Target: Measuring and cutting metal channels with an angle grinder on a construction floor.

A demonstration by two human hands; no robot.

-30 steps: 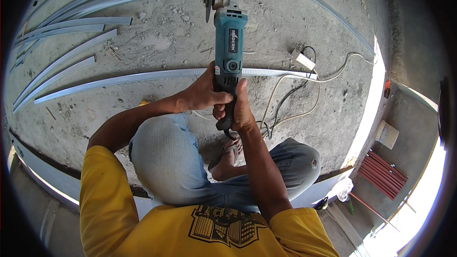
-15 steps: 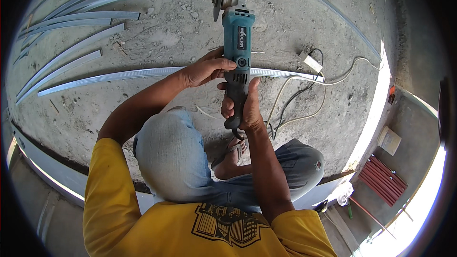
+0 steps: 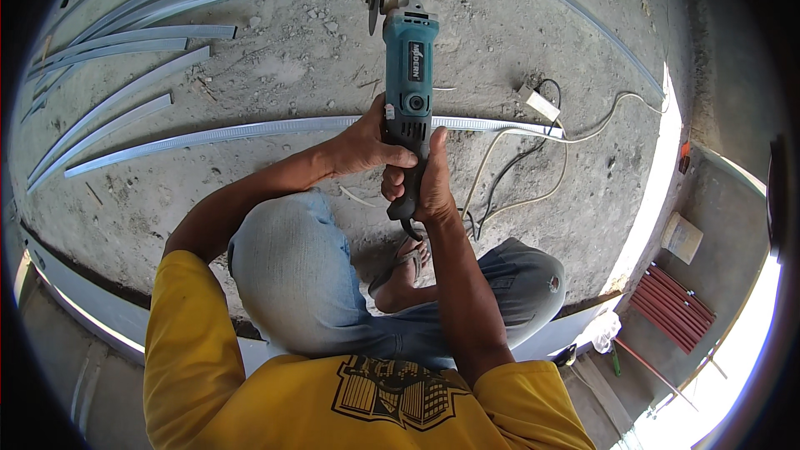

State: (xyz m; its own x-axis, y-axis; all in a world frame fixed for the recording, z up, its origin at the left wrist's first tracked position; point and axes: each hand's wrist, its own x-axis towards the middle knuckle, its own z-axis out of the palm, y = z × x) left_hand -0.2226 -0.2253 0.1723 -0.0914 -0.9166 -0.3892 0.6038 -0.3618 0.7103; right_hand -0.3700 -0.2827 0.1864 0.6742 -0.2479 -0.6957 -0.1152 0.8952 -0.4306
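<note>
In the head view, the left hand grips the lower body of the angle grinder, thumb laid across it; the right hand is closed round its handle. The disc stands beyond both hands.

The grinder hides fingertips of the left hand and part of the long metal strip behind; the lower edge cuts off the yellow shirt.
</note>
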